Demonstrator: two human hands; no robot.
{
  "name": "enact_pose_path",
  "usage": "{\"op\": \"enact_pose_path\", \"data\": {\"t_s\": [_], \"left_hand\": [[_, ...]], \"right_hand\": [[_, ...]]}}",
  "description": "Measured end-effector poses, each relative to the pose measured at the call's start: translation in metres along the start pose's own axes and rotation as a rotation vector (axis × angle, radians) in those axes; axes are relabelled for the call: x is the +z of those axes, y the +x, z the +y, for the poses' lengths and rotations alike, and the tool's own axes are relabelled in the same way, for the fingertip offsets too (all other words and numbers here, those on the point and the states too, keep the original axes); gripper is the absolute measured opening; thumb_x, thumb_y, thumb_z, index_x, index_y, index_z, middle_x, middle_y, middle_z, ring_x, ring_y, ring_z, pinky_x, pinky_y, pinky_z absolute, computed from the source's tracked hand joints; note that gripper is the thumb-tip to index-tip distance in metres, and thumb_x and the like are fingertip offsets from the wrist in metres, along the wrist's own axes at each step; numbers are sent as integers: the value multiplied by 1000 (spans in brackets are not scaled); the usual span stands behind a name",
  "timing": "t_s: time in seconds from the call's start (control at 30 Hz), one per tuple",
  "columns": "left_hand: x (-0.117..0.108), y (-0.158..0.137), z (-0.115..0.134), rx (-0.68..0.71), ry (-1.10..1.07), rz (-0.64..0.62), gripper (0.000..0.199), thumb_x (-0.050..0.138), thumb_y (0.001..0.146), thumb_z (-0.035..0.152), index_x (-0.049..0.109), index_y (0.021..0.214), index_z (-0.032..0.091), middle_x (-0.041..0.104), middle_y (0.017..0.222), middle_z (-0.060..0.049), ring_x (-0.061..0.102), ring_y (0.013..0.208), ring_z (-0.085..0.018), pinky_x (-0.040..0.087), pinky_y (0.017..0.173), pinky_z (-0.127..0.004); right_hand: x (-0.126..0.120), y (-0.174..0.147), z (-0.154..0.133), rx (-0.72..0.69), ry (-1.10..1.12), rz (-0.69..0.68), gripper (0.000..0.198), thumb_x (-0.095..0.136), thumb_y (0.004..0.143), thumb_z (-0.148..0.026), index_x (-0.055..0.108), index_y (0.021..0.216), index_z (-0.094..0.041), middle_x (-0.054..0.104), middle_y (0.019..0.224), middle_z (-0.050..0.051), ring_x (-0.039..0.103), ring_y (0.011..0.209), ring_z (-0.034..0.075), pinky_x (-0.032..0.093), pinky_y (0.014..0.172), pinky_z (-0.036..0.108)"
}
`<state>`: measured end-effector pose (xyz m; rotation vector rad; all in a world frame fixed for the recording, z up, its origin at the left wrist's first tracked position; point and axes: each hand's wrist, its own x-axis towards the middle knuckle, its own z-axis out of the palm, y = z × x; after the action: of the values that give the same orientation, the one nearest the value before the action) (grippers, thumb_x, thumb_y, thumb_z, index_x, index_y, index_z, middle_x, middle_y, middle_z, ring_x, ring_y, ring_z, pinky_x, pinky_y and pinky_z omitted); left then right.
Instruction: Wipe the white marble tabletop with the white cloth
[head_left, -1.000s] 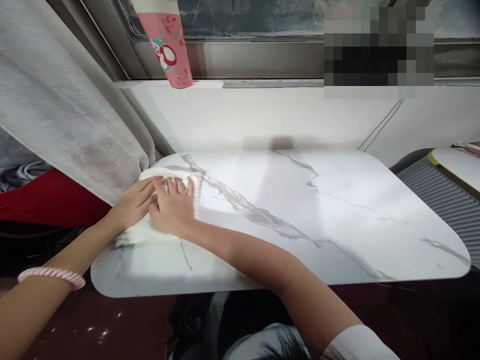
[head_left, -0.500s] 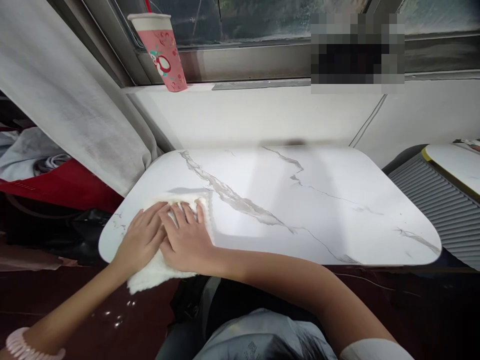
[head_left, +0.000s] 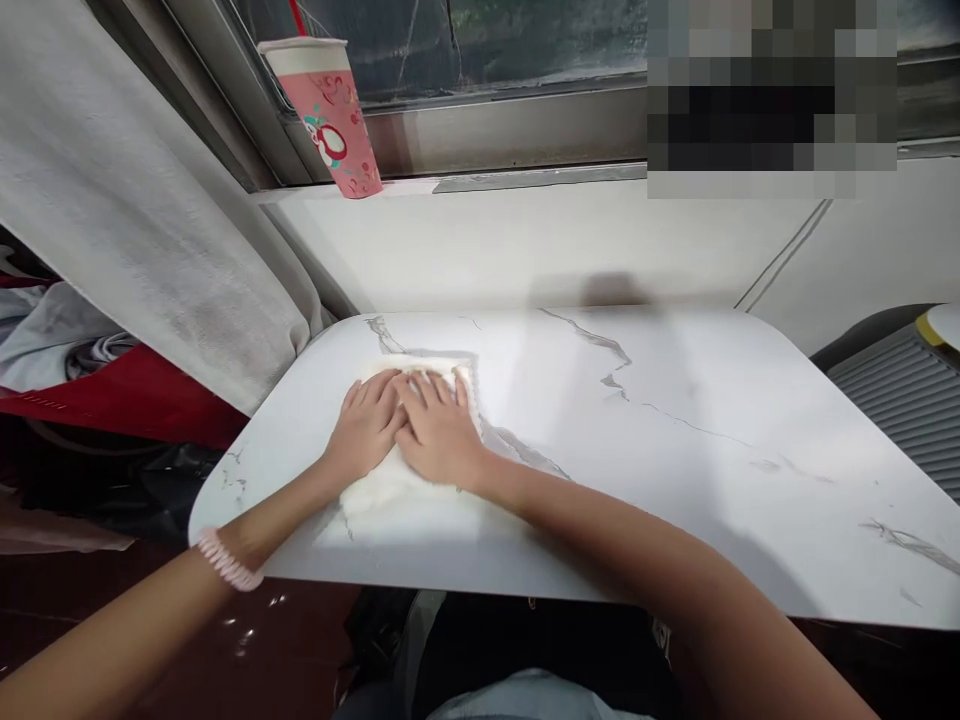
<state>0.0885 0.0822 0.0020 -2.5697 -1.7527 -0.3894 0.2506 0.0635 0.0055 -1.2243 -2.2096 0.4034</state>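
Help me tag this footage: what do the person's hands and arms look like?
The left hand and right hand are ungloved. A pale pink, ridged band circles the left forearm; the right arm shows none. No sleeve shows on either arm.

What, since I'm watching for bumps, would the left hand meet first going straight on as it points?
The left hand would probably meet the right hand, beside it on the white cloth; whether they touch is unclear.

The white tabletop [head_left: 735, 385] is veined in grey, marble-fashion; the cloth [head_left: 394, 488] is seen in plain creamy white, and the cup [head_left: 356, 140] (its straw [head_left: 298, 16] in red) is printed pink, red and teal.
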Motion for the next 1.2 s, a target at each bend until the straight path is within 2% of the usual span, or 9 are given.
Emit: {"op": "enact_pose_path", "data": {"t_s": [0.13,0.3,0.43,0.53,0.67,0.83,0.97,1.07,1.2], "left_hand": [[10,61,-4,8,-23,-8,46,25,97,35,45,134,17,48,141,-16,40,134,-30,25,113,-54],[24,127,-26,34,-83,36,42,30,95,35,49,129,19,51,138,-14,42,130,-29,29,111,-51],[34,163,-45,47,-117,69,38,35,93,33,52,125,22,54,135,-11,46,126,-28,32,109,-49],[36,175,-50,48,-114,66,37,35,93,34,53,123,21,55,132,-12,47,124,-29,34,107,-49],[33,172,-44,36,-97,71,37,32,95,32,53,122,20,55,132,-12,48,124,-28,34,107,-49],[29,149,-24,-39,-70,83,37,30,96,30,51,125,20,52,139,-14,44,130,-29,29,111,-52],[25,124,-4,-81,-90,105,36,30,97,30,51,126,21,52,140,-13,44,131,-29,27,112,-54],[21,104,16,-90,-106,75,38,29,98,28,50,128,19,50,142,-13,42,134,-28,24,114,-55],[15,75,43,-106,-90,39,42,28,98,26,49,132,16,47,145,-13,40,137,-26,20,117,-52]], "right_hand": [[-4,42,37,48,-12,31,53,39,92,-25,40,145,-16,44,150,9,33,139,27,10,120,53],[-4,94,73,92,-46,41,54,39,92,-23,39,145,-17,43,150,9,33,139,26,11,119,54],[0,123,89,130,-57,59,54,38,92,-23,39,146,-19,43,150,7,33,139,25,11,118,54],[3,134,95,143,-64,91,53,38,92,-23,41,144,-20,46,147,7,37,136,24,12,118,54],[4,134,95,134,-68,108,52,39,91,-22,43,143,-21,49,145,6,38,134,23,12,118,53],[-2,119,88,119,-52,87,50,37,92,-20,45,141,-21,49,145,6,37,137,23,12,119,52],[-7,92,80,73,-63,84,50,37,92,-19,46,141,-19,50,144,6,38,136,23,13,119,52],[-11,66,71,64,-149,104,51,34,93,-19,44,143,-15,48,146,8,37,137,25,12,119,52],[-19,26,58,53,-231,44,54,31,95,-20,36,148,-11,41,152,11,32,141,28,12,118,53]]}}
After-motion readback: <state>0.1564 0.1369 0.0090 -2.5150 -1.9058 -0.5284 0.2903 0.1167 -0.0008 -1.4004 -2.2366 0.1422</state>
